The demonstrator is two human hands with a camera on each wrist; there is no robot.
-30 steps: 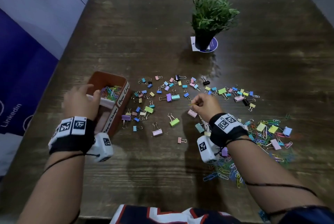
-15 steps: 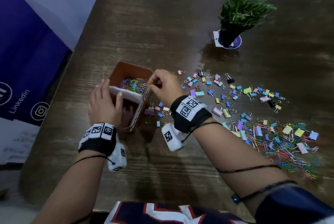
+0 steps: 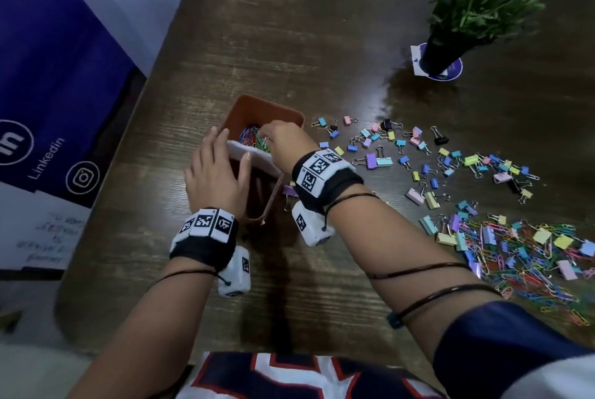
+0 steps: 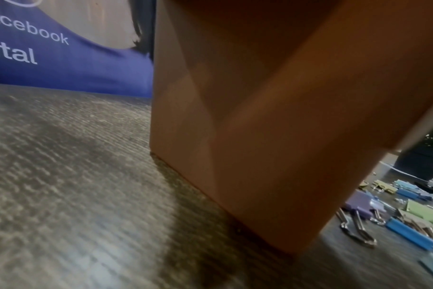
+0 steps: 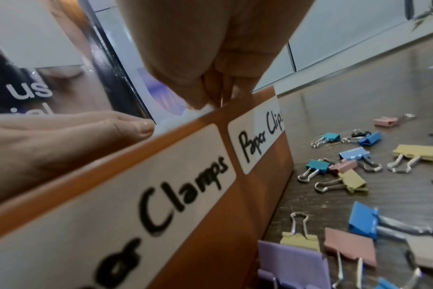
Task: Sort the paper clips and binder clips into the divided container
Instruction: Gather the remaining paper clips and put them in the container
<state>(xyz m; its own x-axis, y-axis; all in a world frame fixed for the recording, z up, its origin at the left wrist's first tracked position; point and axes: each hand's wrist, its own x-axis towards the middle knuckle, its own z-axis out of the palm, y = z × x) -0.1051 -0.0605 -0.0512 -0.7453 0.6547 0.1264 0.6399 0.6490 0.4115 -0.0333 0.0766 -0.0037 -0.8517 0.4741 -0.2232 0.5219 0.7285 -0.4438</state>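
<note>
Hovering over the far compartment of the divided container (image 3: 291, 115), the right hand (image 3: 283, 144) is seen with fingers (image 5: 211, 86) pinched, apparently on a thin paper clip (image 5: 221, 99); the coloured paper clips (image 3: 252, 139) lie directly below. The left hand (image 3: 219, 179), fingers straight, is pressed on the white divider (image 3: 254, 158).

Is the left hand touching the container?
Touching. In the head view the left hand lies over the container rim; the right wrist view shows its thumb on the white divider.
</note>
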